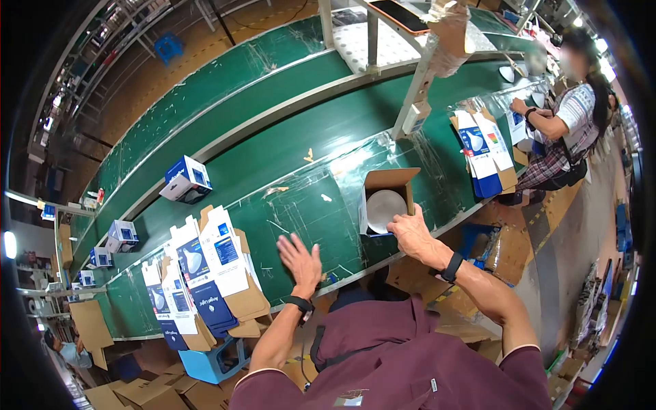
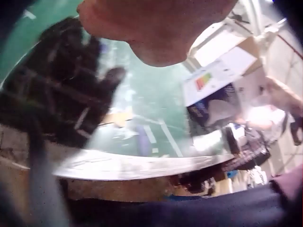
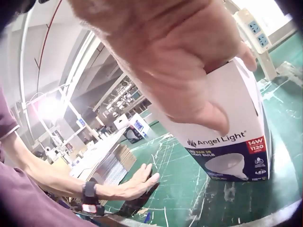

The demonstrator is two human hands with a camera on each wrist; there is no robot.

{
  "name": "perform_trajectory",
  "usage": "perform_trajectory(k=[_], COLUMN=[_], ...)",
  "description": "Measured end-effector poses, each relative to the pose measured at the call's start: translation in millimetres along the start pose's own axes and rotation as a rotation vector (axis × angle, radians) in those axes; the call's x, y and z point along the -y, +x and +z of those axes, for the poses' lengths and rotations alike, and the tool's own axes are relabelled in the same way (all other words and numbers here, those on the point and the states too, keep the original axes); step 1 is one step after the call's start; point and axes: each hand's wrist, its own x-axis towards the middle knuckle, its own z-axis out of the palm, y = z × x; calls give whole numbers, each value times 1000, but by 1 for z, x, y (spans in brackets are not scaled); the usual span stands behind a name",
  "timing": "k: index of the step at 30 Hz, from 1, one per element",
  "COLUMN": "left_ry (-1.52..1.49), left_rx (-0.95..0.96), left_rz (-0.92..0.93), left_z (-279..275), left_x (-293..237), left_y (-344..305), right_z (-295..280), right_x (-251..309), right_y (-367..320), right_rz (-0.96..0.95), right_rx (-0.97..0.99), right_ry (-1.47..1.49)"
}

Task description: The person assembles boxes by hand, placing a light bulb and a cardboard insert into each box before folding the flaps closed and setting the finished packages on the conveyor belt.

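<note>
An upright white and blue light bulb box (image 3: 227,142) stands on the green table with its top flap raised. Inside it, in the head view, shows the round pale face of a light bulb (image 1: 387,211). My right hand (image 1: 414,237) grips the box at its near right top edge, the thumb on the printed face in the right wrist view; the other fingers are partly hidden there. My left hand (image 1: 301,263) is spread low over the table, left of the box, fingers straight and holding nothing. In the left wrist view it casts a dark shadow.
Flattened printed cartons (image 1: 205,266) lie stacked at the left, with more cartons (image 1: 484,150) at the right. A closed box (image 1: 186,180) and several others stand farther left. A metal post (image 1: 417,96) with sockets rises behind the open box. Another person (image 1: 570,116) works at the far right.
</note>
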Motion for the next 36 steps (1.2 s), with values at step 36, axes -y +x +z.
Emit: perform_trajectory(k=[36], left_ry=[-842], left_rx=[165], left_rz=[514], left_z=[-109], left_x=[-94], left_y=[94], right_z=[-8], right_x=[21], right_y=[32], right_rz=[-160], right_rx=[-99], right_ry=[149])
